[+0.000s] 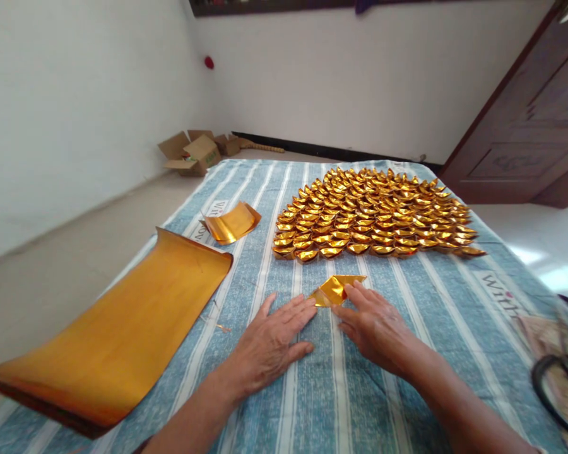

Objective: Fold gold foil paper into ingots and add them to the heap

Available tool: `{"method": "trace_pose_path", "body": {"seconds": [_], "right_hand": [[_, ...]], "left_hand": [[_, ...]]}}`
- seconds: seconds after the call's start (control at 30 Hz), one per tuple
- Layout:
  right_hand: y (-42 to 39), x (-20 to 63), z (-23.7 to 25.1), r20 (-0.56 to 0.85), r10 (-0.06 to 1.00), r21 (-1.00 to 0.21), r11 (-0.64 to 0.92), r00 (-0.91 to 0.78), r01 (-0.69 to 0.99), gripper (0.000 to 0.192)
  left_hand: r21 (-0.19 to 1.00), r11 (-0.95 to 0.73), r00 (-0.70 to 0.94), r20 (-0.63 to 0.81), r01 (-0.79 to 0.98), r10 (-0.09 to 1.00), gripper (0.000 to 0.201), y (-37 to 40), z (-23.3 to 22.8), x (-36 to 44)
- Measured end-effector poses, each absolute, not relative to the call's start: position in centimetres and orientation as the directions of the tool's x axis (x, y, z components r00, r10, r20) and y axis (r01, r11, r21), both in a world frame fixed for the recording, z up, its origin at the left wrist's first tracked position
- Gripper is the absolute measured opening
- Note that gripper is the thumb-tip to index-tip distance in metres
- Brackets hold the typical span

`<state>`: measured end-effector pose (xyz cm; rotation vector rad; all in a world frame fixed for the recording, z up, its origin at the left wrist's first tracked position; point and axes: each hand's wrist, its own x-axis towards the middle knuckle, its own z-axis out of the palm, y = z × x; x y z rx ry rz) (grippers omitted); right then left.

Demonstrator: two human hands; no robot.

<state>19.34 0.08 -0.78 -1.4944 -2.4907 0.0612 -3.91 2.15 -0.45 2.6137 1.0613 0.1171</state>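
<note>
- Gold foil paper, a small piece half folded [335, 290], lies on the striped blue cloth [360, 391] in the lower middle of the frame, just below the big group of finished pieces.
- Left hand [269, 343] lies flat and spread on the cloth; its fingertips touch the left corner of the folded piece. It grips nothing.
- Right hand [373, 325] also lies open and flat, and its fingers press on the right lower edge of the same piece.
- Many folded gold ingots [372, 214] stand already in tight rows in the upper middle of the frame, so a large part of the folding looks done.
- The piece under the hands has only some flat folds and not yet the boat form of the others, so I judge it is in an early step.
- A thick stack of large gold sheets [118, 334] lies at the lower left with one end curled up, so much paper seems left.
- One smaller curled gold sheet [231, 222] lies above that stack, apart from the hands.
- Open cardboard boxes [196, 151] sit on the floor at the upper left, and a dark wooden door [530, 126] is at the upper right.
- Some dark round object at the lower right edge is too blurred to name.
- Nothing stands between the hands and the piece.
</note>
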Motion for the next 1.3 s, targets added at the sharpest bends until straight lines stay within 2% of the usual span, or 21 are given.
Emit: {"method": "trace_pose_path", "body": {"seconds": [0.27,0.57,0.67,0.73,0.8,0.9,1.03,1.17,1.3], "right_hand": [[0.2,19.3,-1.0,0.211,0.864,-0.168,0.492,-0.457,0.854,0.021],[0.4,19.0,-0.5,0.154,0.882,-0.188,0.468,-0.445,0.864,0.016],[0.4,19.0,-0.4,0.133,0.885,-0.188,0.464,-0.446,0.865,0.015],[0.4,19.0,-0.4,0.127,0.889,-0.197,0.457,-0.439,0.868,0.017],[0.4,19.0,-0.4,0.131,0.891,-0.207,0.453,-0.435,0.867,0.019],[0.5,19.0,-0.5,0.132,0.89,-0.219,0.455,-0.436,0.863,0.02],[0.7,19.2,-0.6,0.125,0.889,-0.22,0.457,-0.439,0.862,0.014],[1.3,19.6,-1.2,0.195,0.901,-0.24,0.426,-0.387,0.872,0.018],[2.6,19.9,-2.2,0.326,0.909,-0.261,0.352,-0.261,0.899,0.022]], "left_hand": [[0.203,-0.644,0.662,-0.029,0.737,0.749,0.046,1.5,-0.4,-4.9],[0.118,-0.611,0.611,0.044,0.783,0.791,0.031,1.1,1.9,-2.7],[0.127,-0.649,0.636,0.133,0.75,0.76,0.036,0.6,1.8,-1.1],[0.147,-0.693,0.685,0.107,0.706,0.721,0.043,0.2,1.3,-0.3],[0.155,-0.678,0.68,0.051,0.719,0.732,0.046,0.0,0.7,0.1],[0.187,-0.653,0.663,0.012,0.734,0.749,0.044,0.2,0.1,0.2],[0.278,-0.633,0.649,0.042,0.723,0.76,0.035,1.0,0.4,0.1],[0.268,-0.626,0.636,0.062,0.732,0.769,0.021,1.9,0.7,0.5],[0.205,-0.611,0.615,0.048,0.765,0.787,0.02,3.3,0.6,1.4]]}}
